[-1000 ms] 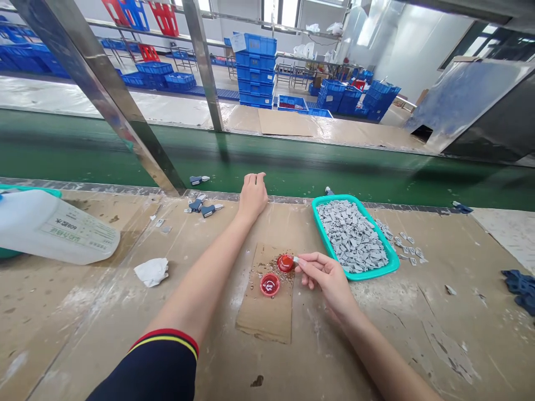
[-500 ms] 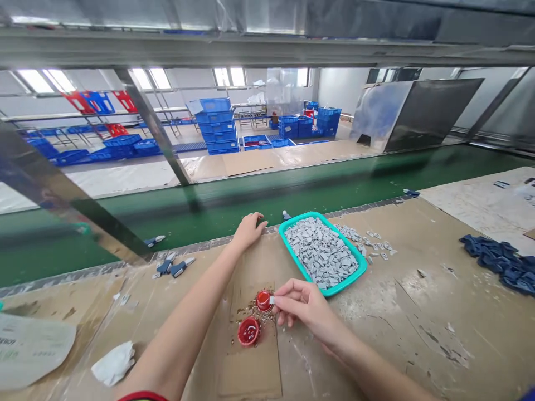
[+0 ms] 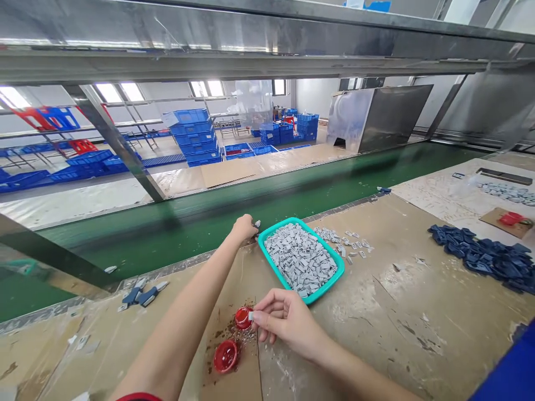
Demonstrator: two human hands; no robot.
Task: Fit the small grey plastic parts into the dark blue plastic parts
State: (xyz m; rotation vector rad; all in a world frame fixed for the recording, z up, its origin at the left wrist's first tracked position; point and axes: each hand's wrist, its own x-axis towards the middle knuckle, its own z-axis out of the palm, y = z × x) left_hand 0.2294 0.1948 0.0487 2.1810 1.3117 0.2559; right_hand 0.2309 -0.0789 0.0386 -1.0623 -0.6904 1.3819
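My left hand (image 3: 243, 228) reaches to the far edge of the bench, fingers closed around a small blue-grey part beside the teal tray (image 3: 273, 265). The tray holds several small grey pieces (image 3: 300, 258). My right hand (image 3: 285, 320) pinches one small grey piece against the rim of a red cap (image 3: 243, 317). A second red cap (image 3: 226, 356) lies nearer me on a cardboard sheet (image 3: 236, 367) speckled with red-brown bits.
A green conveyor belt (image 3: 209, 220) runs behind the bench. Loose grey pieces (image 3: 345, 242) lie right of the tray, blue-grey parts (image 3: 142, 294) at the left, a dark blue pile (image 3: 485, 256) at the right. Blue crates (image 3: 196, 136) stand beyond.
My view has swung to the right and up. My left hand moved right along the bench edge and closed on a small part by the tray. My right hand stays at the red cap.
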